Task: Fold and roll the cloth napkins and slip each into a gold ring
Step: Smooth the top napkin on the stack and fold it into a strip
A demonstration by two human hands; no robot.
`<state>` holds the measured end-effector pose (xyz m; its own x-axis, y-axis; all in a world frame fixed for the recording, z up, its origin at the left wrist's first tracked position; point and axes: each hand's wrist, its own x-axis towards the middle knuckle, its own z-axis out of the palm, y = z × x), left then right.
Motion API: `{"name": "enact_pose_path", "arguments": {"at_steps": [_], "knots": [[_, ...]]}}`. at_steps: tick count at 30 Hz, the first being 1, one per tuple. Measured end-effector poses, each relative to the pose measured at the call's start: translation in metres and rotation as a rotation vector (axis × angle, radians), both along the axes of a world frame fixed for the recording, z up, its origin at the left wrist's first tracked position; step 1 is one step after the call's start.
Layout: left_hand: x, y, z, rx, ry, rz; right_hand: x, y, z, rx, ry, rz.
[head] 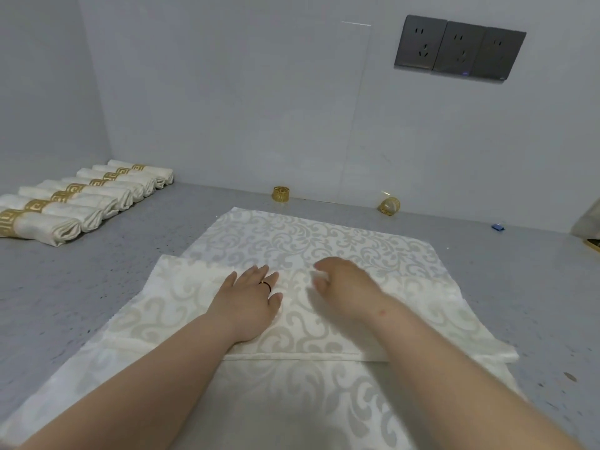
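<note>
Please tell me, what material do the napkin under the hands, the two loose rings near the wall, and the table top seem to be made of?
Napkin: woven cloth, probably damask; its scroll pattern shows a soft sheen and it creases where folded.
Loose rings: shiny gold, apparently openwork metal, though gold-coloured plastic cannot be excluded.
Table top: hard, smooth grey surface with fine dark specks, like stone or composite; a laminate is also possible.

Both bare forearms reach in from the near edge, left hand (251, 298) lying flat, palm down with fingers straight and a thin ring on one finger, right hand (341, 284) just beside it, knuckles up and fingers curled under.
</note>
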<state>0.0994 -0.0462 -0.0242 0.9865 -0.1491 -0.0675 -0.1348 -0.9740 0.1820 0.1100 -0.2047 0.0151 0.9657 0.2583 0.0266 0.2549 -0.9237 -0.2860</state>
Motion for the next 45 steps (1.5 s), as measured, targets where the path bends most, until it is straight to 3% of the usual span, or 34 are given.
{"name": "enact_pose_path", "arguments": {"at_steps": [5,12,16,25,28,33,36,41,45], "knots": [[0.001,0.0,0.0,-0.006,-0.011,0.02,0.01,0.024,-0.04,-0.105,0.012,0.05],[0.002,0.017,0.002,0.027,0.028,0.042,0.008,-0.021,-0.034,-0.143,0.096,-0.033],[0.001,0.065,0.004,0.063,0.039,0.168,0.004,-0.048,-0.033,-0.16,0.113,-0.092],[0.012,0.109,0.035,0.124,0.02,0.286,0.002,-0.049,-0.033,-0.143,0.108,-0.101],[0.022,0.11,0.046,-0.032,0.085,0.3,0.001,-0.05,-0.034,-0.135,0.108,-0.1],[0.022,0.117,0.049,-0.725,0.092,0.435,0.003,-0.05,-0.034,-0.122,0.096,-0.1],[0.012,0.127,0.051,-1.042,0.205,0.468,0.005,-0.051,-0.035,-0.095,0.078,-0.1],[-0.001,0.137,0.054,-1.033,0.318,0.51,0.0,-0.053,-0.034,0.006,-0.036,-0.104],[-0.016,0.141,0.054,-0.999,0.484,0.557,-0.005,-0.05,-0.031,0.018,-0.121,0.065]]}}
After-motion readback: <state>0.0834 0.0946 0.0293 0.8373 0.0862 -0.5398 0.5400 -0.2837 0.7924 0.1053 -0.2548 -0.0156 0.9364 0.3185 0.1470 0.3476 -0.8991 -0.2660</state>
